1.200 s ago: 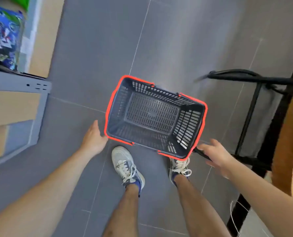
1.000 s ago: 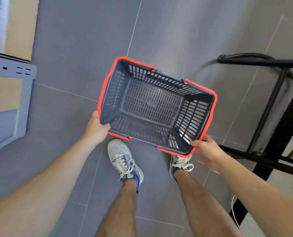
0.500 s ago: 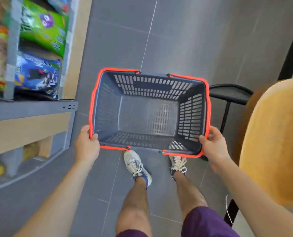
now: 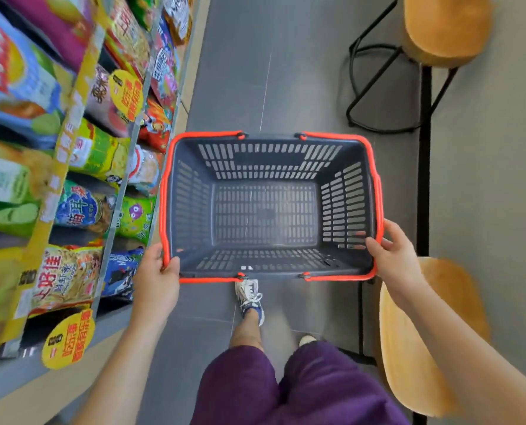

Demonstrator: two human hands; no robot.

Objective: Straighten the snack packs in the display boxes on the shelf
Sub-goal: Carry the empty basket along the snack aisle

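I hold an empty grey shopping basket (image 4: 191,207) with an orange rim out in front of me at waist height. My left hand (image 4: 157,277) grips its near left corner, and my right hand (image 4: 392,256) grips its near right corner. Left of the basket runs a shelf (image 4: 114,191) stacked with several colourful snack packs, among them a green pack (image 4: 134,219), a blue pack (image 4: 120,271) and a yellow pack (image 4: 65,274). No display boxes can be made out among them.
A grey tiled aisle floor (image 4: 240,72) stretches ahead. On the right stand two wooden stools on black metal frames, one far (image 4: 445,29) and one close by my right arm (image 4: 409,338). Yellow round price tags (image 4: 68,338) hang off the shelf edge.
Both hands took the basket by its near corners and lifted it off the floor to waist height. My view rose and turned, bringing the snack shelf into sight on the left.
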